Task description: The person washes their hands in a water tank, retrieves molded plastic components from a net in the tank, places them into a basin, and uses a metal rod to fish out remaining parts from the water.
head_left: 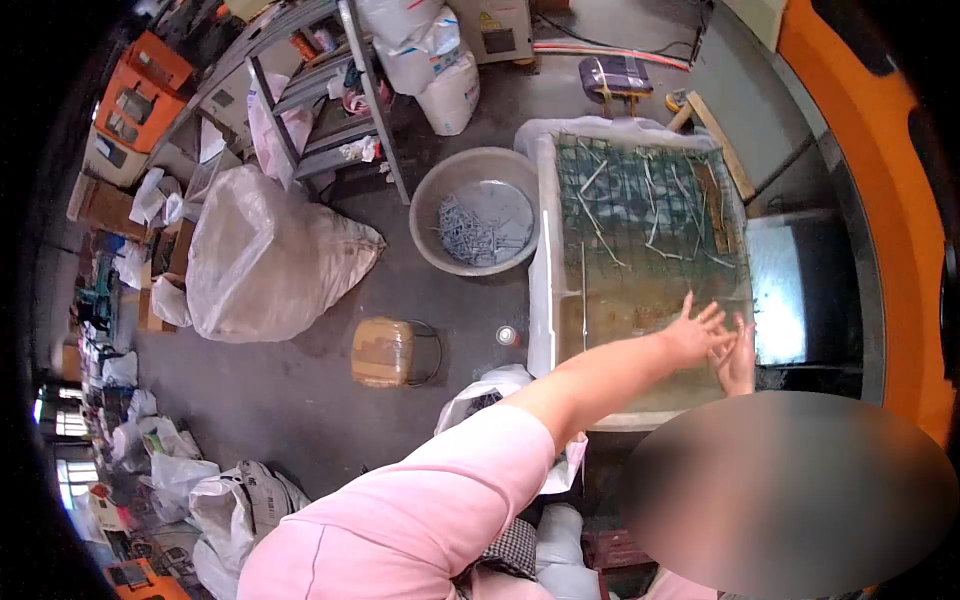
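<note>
Crowding the tub's (541,310) right edge, both hands (695,338) (738,364) have open water (635,300) leftward.

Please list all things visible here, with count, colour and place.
Tub: 1, white, right of centre
Net: 1, green, in tub
Strips: several, pale, on net
Basin: 1, grey, left of tub
Small pieces: many, grey, inside basin
Stool: 1, brown, floor, centre-left
Can: 1, white-red, between stool and tub
Big bag: 1, whitish, left of basin
Shelf: 1, grey, beyond big bag
Sacks: several, white, right of shelf
Seat: 1, purple, beyond tub
Plank: 1, light brown, tub's far right corner
Machines: several, partly orange, around the edges
Smaller bags: several, white, lower left
Clutter: too small to count, mixed, left edge
Shirt: 1, pink, bottom
Left hand: 1, bare, over tub
Right hand: 1, bare, beside left hand
</note>
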